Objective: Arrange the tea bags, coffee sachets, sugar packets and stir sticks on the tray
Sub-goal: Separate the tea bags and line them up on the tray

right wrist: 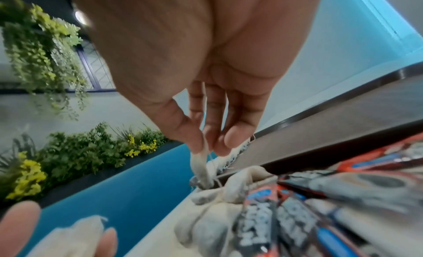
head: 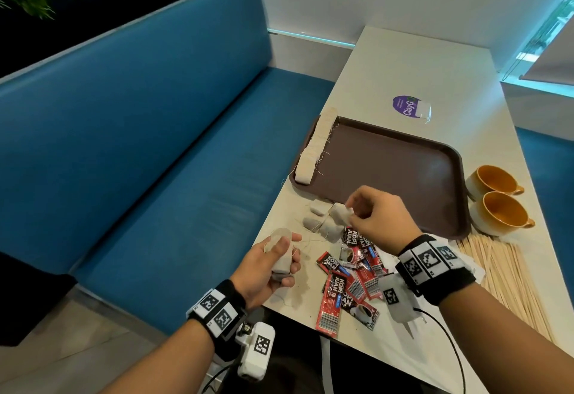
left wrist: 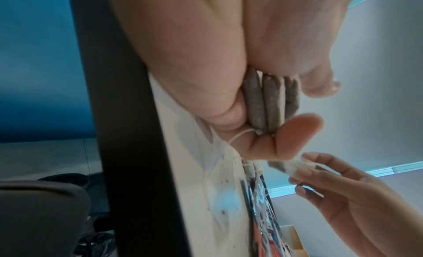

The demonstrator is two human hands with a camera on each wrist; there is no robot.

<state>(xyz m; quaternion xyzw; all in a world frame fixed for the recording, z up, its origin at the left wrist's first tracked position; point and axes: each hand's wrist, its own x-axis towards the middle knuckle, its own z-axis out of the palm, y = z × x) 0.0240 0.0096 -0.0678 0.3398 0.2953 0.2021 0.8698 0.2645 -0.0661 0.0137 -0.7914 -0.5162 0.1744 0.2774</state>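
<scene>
A brown tray (head: 403,173) lies on the white table, with a row of tea bags (head: 315,145) along its left edge. My left hand (head: 276,264) grips a small stack of tea bags (left wrist: 267,103) at the table's left edge. My right hand (head: 372,211) pinches one tea bag (head: 340,213) by its top, lifting it from a little pile of loose tea bags (head: 323,227) just in front of the tray. The same pinched tea bag (right wrist: 201,167) hangs from thumb and fingers in the right wrist view. Red coffee sachets (head: 351,281) lie scattered near the front. Wooden stir sticks (head: 509,278) lie at the right.
Two orange-lined cups (head: 497,201) stand right of the tray. A purple sticker (head: 405,107) and a clear packet (head: 424,112) sit beyond the tray. A blue bench (head: 155,145) runs along the table's left side.
</scene>
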